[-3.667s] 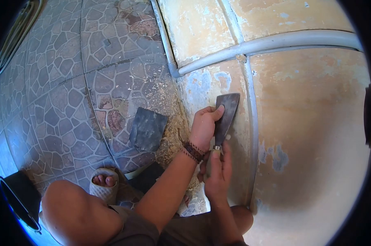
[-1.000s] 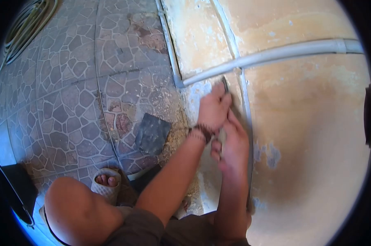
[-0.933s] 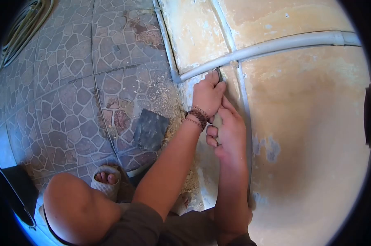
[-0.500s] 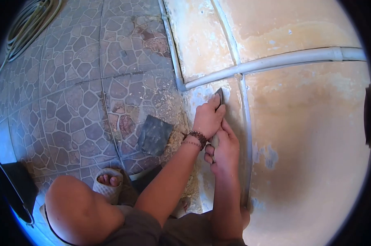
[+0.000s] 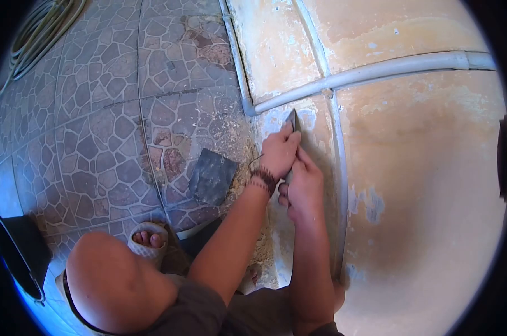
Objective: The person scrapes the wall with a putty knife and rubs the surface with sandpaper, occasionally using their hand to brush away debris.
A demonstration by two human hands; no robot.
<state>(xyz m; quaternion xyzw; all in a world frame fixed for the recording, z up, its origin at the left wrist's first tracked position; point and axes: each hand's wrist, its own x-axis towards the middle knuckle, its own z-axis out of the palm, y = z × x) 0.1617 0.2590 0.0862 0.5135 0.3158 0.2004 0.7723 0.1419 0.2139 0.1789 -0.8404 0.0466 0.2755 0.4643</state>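
Both hands are closed on a scraper (image 5: 295, 120), whose thin metal blade lies against the peeling wall (image 5: 405, 145) just below a white pipe (image 5: 388, 70). My left hand (image 5: 278, 154), with a dark beaded bracelet at the wrist, grips near the blade with fingers pressed along it. Behind and below it, my right hand (image 5: 307, 187) is wrapped around the handle, which is mostly hidden by the fingers. Pale bare patches show around the blade tip.
Flakes of paint (image 5: 245, 168) litter the stone-patterned floor (image 5: 96, 145) along the wall. A dark flat piece (image 5: 213, 176) lies beside my left forearm. A black bucket (image 5: 24, 255) stands at lower left, and a coiled hose (image 5: 43, 33) at upper left. A thin pipe (image 5: 338, 162) runs along the wall.
The scraper and both hands have shifted a little toward the floor edge of the wall, and the blade has turned slightly. The camera view has tilted a little as well.
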